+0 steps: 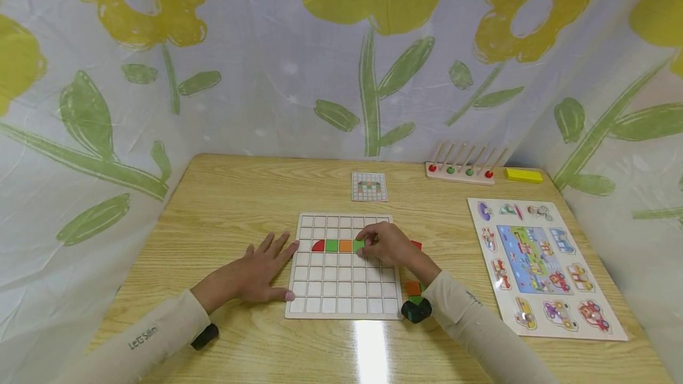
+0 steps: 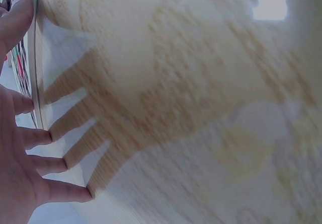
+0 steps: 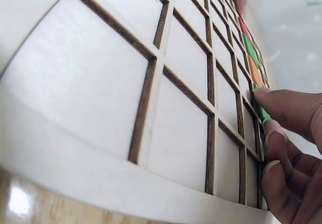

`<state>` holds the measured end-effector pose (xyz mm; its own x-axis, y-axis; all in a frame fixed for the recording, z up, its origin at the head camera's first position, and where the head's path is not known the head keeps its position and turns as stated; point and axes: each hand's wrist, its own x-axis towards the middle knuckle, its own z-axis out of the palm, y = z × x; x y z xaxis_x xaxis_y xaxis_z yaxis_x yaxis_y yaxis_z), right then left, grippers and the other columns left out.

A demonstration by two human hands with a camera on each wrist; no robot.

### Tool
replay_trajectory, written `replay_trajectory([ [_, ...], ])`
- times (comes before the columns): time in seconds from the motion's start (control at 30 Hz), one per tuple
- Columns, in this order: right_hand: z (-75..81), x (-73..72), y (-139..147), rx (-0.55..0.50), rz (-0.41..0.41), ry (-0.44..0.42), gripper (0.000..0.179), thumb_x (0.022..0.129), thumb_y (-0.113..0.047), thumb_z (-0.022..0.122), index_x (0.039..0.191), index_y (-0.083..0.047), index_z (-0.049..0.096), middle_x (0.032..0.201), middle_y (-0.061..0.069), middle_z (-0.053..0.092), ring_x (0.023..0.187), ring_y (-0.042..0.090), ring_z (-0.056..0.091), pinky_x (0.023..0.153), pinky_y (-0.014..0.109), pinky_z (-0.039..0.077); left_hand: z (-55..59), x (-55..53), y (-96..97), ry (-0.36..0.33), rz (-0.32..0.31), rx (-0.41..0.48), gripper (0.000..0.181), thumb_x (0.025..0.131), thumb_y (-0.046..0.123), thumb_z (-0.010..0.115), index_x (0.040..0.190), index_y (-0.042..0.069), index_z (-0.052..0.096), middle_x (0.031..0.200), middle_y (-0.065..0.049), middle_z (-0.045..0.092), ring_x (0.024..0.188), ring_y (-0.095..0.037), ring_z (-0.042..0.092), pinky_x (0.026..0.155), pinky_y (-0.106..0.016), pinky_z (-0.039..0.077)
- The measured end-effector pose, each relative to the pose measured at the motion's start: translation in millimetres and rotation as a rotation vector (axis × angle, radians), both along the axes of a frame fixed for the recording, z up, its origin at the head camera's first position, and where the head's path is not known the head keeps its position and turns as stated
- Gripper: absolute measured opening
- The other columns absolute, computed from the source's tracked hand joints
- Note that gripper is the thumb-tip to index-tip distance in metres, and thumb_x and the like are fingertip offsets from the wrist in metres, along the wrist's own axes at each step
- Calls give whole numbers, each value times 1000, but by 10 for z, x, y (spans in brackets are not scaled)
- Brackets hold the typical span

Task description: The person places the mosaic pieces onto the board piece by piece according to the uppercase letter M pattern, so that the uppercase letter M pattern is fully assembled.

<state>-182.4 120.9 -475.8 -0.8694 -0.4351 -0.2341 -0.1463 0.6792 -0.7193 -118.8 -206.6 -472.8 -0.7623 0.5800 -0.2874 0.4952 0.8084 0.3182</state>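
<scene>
A white wooden grid board (image 1: 336, 306) lies on the table. Across one of its upper rows run a red tile (image 1: 318, 246) with a rounded corner, a green square tile (image 1: 331, 246) and an orange square tile (image 1: 345, 246). My right hand (image 1: 388, 244) pinches a second green square tile (image 3: 263, 114) between thumb and fingers, right beside the orange one in that row. Spread out on the left, my left hand (image 1: 256, 272) has its fingertips and thumb at the board's left edge. In the left wrist view its fingers are straight, touching the tabletop.
Loose orange and green tiles (image 1: 413, 288) lie by the board's right edge, partly behind the right wrist; a red piece (image 1: 416, 245) shows higher up. A pattern card (image 1: 369, 197) sits beyond the board. Further right are a peg stand (image 1: 460, 178), a yellow block (image 1: 523, 176) and a picture puzzle (image 1: 581, 330).
</scene>
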Motion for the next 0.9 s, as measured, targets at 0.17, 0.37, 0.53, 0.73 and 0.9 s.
replay_trajectory([
  [0.17, -1, -5, -4, -2, -10, -15, 23, 85, -16, 82, 106, -12, 75, 76, -3, 60, 69, 11, 52, 68, 26, 43, 1, 2, -5, 2, -1, 0, 104, 89, 70, 58, 162, 9, 16, 167, -24, 10, 150, -55, 12, 104, -80, 24],
  [0.37, 16, -6, -12, 3, -17, -26, 22, 85, -16, 82, 105, -13, 75, 76, -3, 60, 69, 11, 52, 67, 26, 43, 5, 3, -4, -5, 6, -3, 104, 89, 70, 58, 162, 9, 16, 167, -24, 10, 150, -54, 11, 105, -80, 24],
  [0.53, 31, 0, -21, 16, -25, -29, 21, 85, -16, 83, 104, -14, 75, 76, -3, 60, 69, 11, 51, 66, 26, 42, 10, -3, -1, -7, 4, -6, 104, 89, 71, 57, 162, 9, 16, 167, -24, 10, 150, -54, 11, 105, -80, 24],
  [0.73, 22, -2, -28, 20, -37, -28, 21, 84, -17, 83, 103, -14, 75, 76, -4, 60, 68, 11, 51, 66, 25, 42, 10, -10, 1, -4, -3, -2, 104, 89, 70, 58, 162, 8, 17, 166, -26, 11, 149, -56, 12, 103, -81, 24],
  [0.9, 1, -4, -31, 22, -46, -17, 21, 83, -16, 84, 103, -14, 76, 74, -5, 60, 66, 9, 50, 64, 24, 41, 7, -10, 2, -13, 4, -7, 105, 89, 71, 58, 162, 9, 16, 166, -25, 10, 150, -55, 11, 104, -80, 24],
])
